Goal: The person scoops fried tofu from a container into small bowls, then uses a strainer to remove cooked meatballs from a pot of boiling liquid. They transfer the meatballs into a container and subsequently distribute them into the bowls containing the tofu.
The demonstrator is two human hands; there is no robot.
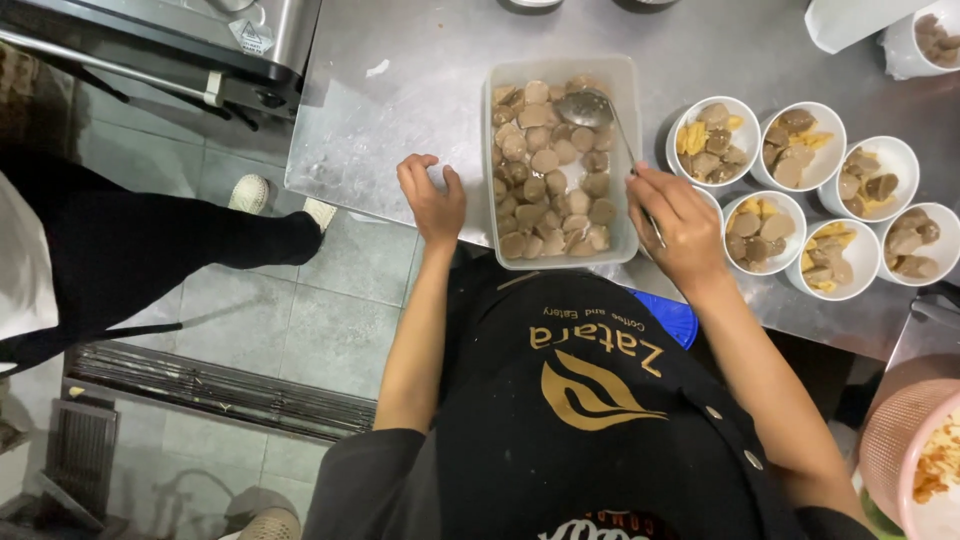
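While the right hand (680,225) grips the handle of a metal ladle (590,108), the ladle's bowl rests among brown meatballs at the far end of a rectangular plastic tub (497,180) on the steel counter (420,90). The left hand (432,200) lies loosely curled, holding nothing, just left of the tub. Small white cups (712,140) of filled portions stand to the right.

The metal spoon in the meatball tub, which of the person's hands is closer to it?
Right. The right hand grips the handle of the metal spoon, beside the rectangular tub. The left hand rests on the steel counter across the tub, apart from the spoon.
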